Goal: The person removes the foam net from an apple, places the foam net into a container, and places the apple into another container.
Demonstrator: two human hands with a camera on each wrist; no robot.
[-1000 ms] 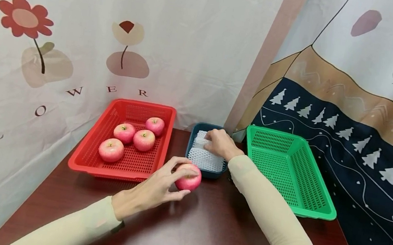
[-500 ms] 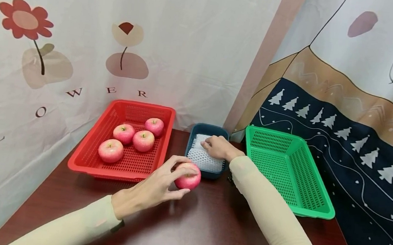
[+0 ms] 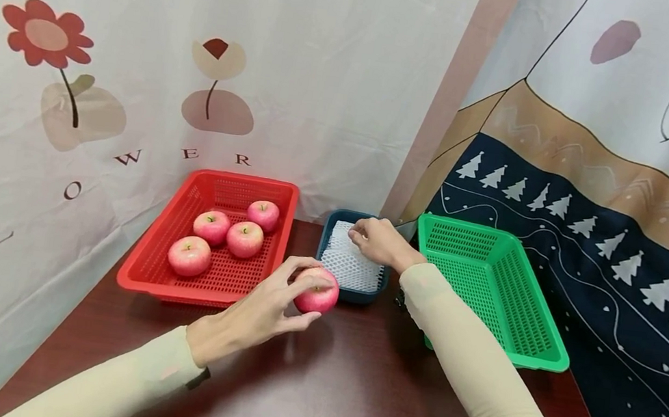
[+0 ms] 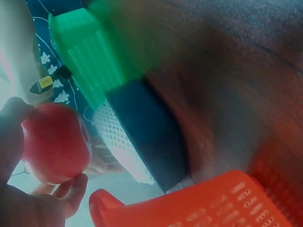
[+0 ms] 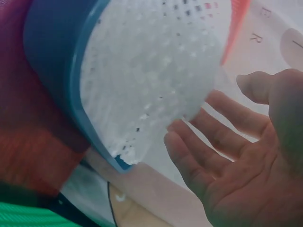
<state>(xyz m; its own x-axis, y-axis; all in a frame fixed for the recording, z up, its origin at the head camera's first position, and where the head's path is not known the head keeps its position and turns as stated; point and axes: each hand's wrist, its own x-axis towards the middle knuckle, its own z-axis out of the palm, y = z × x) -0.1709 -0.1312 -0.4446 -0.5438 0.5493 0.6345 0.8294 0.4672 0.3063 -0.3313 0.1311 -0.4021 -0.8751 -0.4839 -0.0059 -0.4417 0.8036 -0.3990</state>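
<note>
My left hand point(image 3: 254, 313) grips a red-pink apple point(image 3: 319, 291) between thumb and fingers, held over the table in front of a small dark blue tray point(image 3: 361, 297). That apple point(image 4: 54, 144) also shows in the left wrist view. White foam fruit netting point(image 3: 347, 261) fills the tray. Over the tray's right side hovers my right hand point(image 3: 383, 243). In the right wrist view, the fingers of my right hand point(image 5: 236, 151) are loosely bent, the thumb apart from them. Their tips are at the edge of the netting point(image 5: 156, 71); whether they touch it I cannot tell.
Left of the tray, a red basket point(image 3: 143, 276) holds several apples point(image 3: 211, 227). A green basket point(image 3: 485, 298) stands to the right. Brown wooden table point(image 3: 363, 391) lies in front, and a printed curtain point(image 3: 322, 97) hangs behind.
My right hand dipped toward the netting, then rose a little; the netting now reaches farther toward the tray's back than half a second ago. My left hand shifted slightly left and up with the apple.
</note>
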